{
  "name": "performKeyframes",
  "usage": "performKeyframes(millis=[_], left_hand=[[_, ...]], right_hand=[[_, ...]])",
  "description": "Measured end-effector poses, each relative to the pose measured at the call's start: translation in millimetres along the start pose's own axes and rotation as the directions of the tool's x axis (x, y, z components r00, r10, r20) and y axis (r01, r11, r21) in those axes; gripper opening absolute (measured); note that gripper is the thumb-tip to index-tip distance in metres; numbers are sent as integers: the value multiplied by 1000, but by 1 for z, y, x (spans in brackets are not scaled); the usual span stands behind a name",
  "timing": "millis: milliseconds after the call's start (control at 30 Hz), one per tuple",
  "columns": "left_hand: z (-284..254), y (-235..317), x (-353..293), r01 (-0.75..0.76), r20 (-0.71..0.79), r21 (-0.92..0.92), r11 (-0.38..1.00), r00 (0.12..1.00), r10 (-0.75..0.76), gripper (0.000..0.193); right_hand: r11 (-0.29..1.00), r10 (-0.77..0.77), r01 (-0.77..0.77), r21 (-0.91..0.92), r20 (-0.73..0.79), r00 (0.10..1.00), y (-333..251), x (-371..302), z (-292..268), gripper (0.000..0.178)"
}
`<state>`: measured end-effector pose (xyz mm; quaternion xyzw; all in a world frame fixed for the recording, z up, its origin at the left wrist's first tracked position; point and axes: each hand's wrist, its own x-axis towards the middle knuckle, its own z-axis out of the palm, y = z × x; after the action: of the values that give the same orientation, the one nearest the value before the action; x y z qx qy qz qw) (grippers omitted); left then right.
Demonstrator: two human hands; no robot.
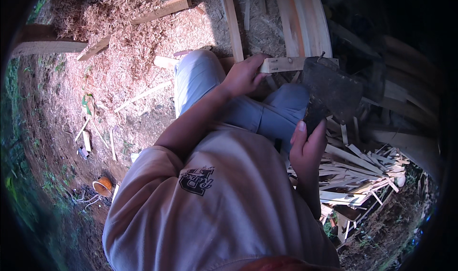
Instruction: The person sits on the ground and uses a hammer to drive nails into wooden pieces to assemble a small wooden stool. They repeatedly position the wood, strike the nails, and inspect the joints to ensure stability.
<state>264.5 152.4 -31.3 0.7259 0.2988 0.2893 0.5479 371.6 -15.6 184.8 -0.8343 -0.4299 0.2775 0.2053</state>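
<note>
My left hand (243, 75) is closed around one end of a short pale wooden stick (284, 64), held out above my knees. My right hand (307, 147) grips the lower end of a dark, broad, flat-faced tool (334, 90); shadow hides its exact kind. The tool's upper edge overlaps the far end of the stick, and whether they touch is hard to tell. A thin bent nail-like piece (321, 55) sticks up there. Below both hands are my legs in light blue-grey trousers (238, 111).
Wood shavings (124, 13) cover the ground ahead, with cut wooden pieces (164, 9) on them. Wide planks (305, 18) lie at the far right. A heap of split strips (358, 171) is beside my right arm. An orange bowl-like container (102, 186) lies on the left.
</note>
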Motion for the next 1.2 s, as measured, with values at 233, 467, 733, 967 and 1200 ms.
performKeyframes(millis=[233, 467, 733, 967, 1200], left_hand=[[-3, -6, -3, -16, -9, 117, 993, 1000, 17, 47], [5, -17, -2, -20, -17, 116, 993, 1000, 22, 39], [9, -21, -6, 14, -63, 122, 992, 998, -6, 43], [10, -13, -6, -1, -103, 123, 992, 995, 14, 48], [21, -20, -7, 9, -77, 67, 998, 997, -4, 43]], right_hand=[[993, -59, 63, -102, 37, 998, 6, 0, 4, 41], [940, -270, 243, -241, -86, 959, 20, 7, 27, 31], [993, -110, 106, -44, -123, 986, 5, -7, 8, 41], [986, -90, 92, -140, 20, 996, 11, -2, 10, 40], [951, -246, 220, -220, -100, 964, 22, -1, 28, 30]])
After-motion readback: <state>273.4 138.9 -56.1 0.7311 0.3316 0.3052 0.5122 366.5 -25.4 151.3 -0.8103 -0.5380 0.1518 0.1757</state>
